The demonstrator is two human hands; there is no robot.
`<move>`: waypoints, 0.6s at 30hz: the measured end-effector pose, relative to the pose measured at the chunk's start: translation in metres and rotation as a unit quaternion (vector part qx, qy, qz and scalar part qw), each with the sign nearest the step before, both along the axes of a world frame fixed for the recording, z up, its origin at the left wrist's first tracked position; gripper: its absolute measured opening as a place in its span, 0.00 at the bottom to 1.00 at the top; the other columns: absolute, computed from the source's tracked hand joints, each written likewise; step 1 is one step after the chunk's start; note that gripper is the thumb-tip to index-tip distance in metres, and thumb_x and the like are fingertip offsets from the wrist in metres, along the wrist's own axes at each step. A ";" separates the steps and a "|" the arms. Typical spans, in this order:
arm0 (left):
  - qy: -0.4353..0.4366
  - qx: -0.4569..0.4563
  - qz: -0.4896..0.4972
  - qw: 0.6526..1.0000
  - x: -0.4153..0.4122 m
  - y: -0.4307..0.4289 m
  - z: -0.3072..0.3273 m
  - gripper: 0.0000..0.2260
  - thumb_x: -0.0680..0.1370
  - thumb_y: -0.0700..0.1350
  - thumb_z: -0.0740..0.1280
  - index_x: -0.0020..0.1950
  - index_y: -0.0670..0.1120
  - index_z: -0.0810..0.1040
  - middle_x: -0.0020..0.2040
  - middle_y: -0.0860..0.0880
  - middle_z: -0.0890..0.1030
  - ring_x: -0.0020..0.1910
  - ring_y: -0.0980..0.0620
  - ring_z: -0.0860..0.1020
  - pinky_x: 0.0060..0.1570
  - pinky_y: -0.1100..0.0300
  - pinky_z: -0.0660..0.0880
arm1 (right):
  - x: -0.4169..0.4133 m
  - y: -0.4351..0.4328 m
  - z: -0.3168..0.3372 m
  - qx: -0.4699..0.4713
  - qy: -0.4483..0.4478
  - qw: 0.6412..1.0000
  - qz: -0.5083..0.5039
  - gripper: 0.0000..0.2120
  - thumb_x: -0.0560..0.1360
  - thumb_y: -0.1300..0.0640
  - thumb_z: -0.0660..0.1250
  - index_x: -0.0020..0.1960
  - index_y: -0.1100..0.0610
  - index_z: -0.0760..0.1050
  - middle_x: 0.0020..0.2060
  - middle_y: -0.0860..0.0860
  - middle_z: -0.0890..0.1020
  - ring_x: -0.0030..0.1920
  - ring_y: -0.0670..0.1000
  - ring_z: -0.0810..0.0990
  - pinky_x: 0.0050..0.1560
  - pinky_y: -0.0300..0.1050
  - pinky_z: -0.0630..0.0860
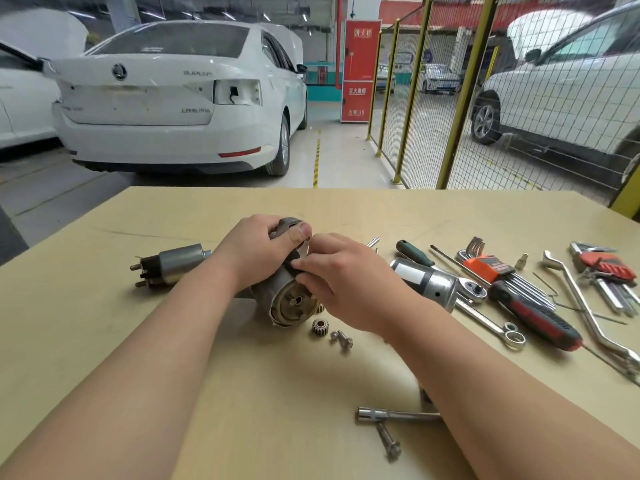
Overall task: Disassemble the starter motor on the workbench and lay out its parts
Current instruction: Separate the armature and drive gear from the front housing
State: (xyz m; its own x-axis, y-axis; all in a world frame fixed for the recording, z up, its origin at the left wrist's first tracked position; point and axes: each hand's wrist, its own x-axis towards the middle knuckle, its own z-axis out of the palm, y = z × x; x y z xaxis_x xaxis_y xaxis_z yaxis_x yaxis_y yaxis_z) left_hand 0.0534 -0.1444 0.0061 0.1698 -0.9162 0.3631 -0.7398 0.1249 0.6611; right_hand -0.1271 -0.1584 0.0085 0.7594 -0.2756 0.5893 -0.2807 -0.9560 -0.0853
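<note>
My left hand (252,252) grips the starter housing (287,299) from above, open end facing me. My right hand (336,278) pinches at its side. Small gear (320,327) and bolt (342,338) lie just in front; solenoid (173,265) to the left on the workbench (207,393).

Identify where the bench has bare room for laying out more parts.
Bare: the workbench strip behind both hands, and the near-left patch beside the solenoid. Crowded: the right side, from motor body through wrenches and hex keys.
</note>
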 end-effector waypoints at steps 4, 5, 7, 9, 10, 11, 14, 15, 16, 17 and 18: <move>0.035 0.004 0.023 0.999 0.008 -0.003 -0.002 0.22 0.72 0.65 0.59 0.38 0.47 0.77 0.31 0.50 0.79 0.31 0.52 0.75 0.35 0.55 0.72 | -0.001 0.007 0.006 -0.058 -0.058 0.997 -0.003 0.09 0.76 0.61 0.64 0.43 0.66 0.80 0.36 0.58 0.77 0.35 0.59 0.76 0.38 0.53 0.76; 0.049 0.002 0.038 0.998 0.012 -0.003 -0.002 0.23 0.71 0.65 0.58 0.36 0.46 0.76 0.30 0.50 0.77 0.30 0.51 0.74 0.35 0.53 0.71 | -0.005 0.007 0.009 -0.049 -0.109 0.993 0.000 0.11 0.77 0.60 0.62 0.43 0.65 0.79 0.36 0.57 0.77 0.34 0.58 0.76 0.36 0.52 0.75; 0.093 0.000 0.044 0.995 0.018 0.000 -0.003 0.28 0.71 0.66 0.58 0.37 0.40 0.74 0.31 0.44 0.77 0.31 0.46 0.75 0.38 0.46 0.73 | -0.015 0.004 0.014 0.003 -0.218 0.976 -0.010 0.12 0.77 0.57 0.61 0.44 0.63 0.80 0.37 0.54 0.77 0.33 0.53 0.76 0.35 0.49 0.76; 0.111 0.007 0.021 0.994 0.018 0.004 -0.004 0.33 0.70 0.68 0.59 0.42 0.35 0.74 0.39 0.36 0.80 0.38 0.38 0.79 0.47 0.40 0.75 | -0.025 -0.004 0.014 0.065 -0.226 0.970 -0.060 0.09 0.77 0.57 0.63 0.47 0.58 0.82 0.40 0.50 0.77 0.34 0.50 0.77 0.38 0.49 0.77; 0.104 0.006 0.007 0.994 0.014 0.005 -0.003 0.34 0.69 0.69 0.59 0.44 0.36 0.75 0.42 0.35 0.81 0.42 0.36 0.80 0.48 0.39 0.75 | -0.026 -0.007 0.011 0.082 -0.176 0.976 -0.094 0.08 0.77 0.56 0.64 0.49 0.55 0.82 0.42 0.49 0.78 0.36 0.50 0.78 0.40 0.50 0.77; 0.090 0.004 -0.003 0.996 0.011 0.007 -0.003 0.34 0.68 0.70 0.59 0.44 0.38 0.77 0.43 0.36 0.82 0.44 0.36 0.80 0.49 0.39 0.75 | -0.026 -0.010 0.006 0.085 -0.109 0.983 -0.122 0.09 0.78 0.55 0.64 0.51 0.52 0.82 0.44 0.48 0.78 0.37 0.50 0.78 0.41 0.50 0.77; 0.054 0.004 -0.007 0.999 0.008 0.010 -0.001 0.38 0.66 0.75 0.56 0.42 0.39 0.77 0.39 0.40 0.82 0.39 0.39 0.79 0.45 0.44 0.76 | -0.019 -0.012 -0.005 0.057 0.018 0.983 -0.175 0.11 0.79 0.50 0.60 0.54 0.46 0.80 0.50 0.45 0.78 0.45 0.50 0.79 0.42 0.48 0.77; 0.047 -0.003 -0.003 0.999 0.008 0.013 -0.002 0.38 0.65 0.77 0.54 0.38 0.40 0.75 0.32 0.45 0.80 0.32 0.44 0.76 0.40 0.49 0.75 | -0.016 -0.012 -0.008 0.056 0.027 0.980 -0.187 0.11 0.79 0.49 0.59 0.55 0.46 0.79 0.51 0.44 0.77 0.47 0.50 0.79 0.43 0.47 0.77; 0.042 -0.014 0.001 0.999 0.008 0.015 -0.002 0.38 0.64 0.78 0.52 0.34 0.42 0.72 0.26 0.52 0.75 0.27 0.51 0.71 0.34 0.56 0.71 | -0.014 -0.013 -0.009 0.055 0.032 0.979 -0.196 0.12 0.79 0.49 0.59 0.58 0.46 0.78 0.53 0.44 0.77 0.51 0.50 0.77 0.45 0.46 0.76; 0.039 -0.020 0.002 0.999 0.007 0.017 -0.002 0.38 0.62 0.80 0.50 0.32 0.43 0.70 0.24 0.54 0.71 0.25 0.54 0.68 0.31 0.60 0.67 | -0.012 -0.013 -0.010 0.052 0.037 0.977 -0.201 0.13 0.78 0.48 0.59 0.61 0.46 0.76 0.55 0.44 0.76 0.54 0.50 0.76 0.48 0.45 0.75; 0.037 -0.017 -0.003 0.999 0.007 0.019 -0.001 0.41 0.61 0.81 0.47 0.33 0.42 0.71 0.25 0.53 0.72 0.26 0.54 0.68 0.31 0.61 0.67 | -0.011 -0.011 -0.011 0.050 0.035 0.977 -0.203 0.15 0.78 0.48 0.60 0.63 0.46 0.74 0.56 0.45 0.76 0.55 0.50 0.75 0.50 0.45 0.73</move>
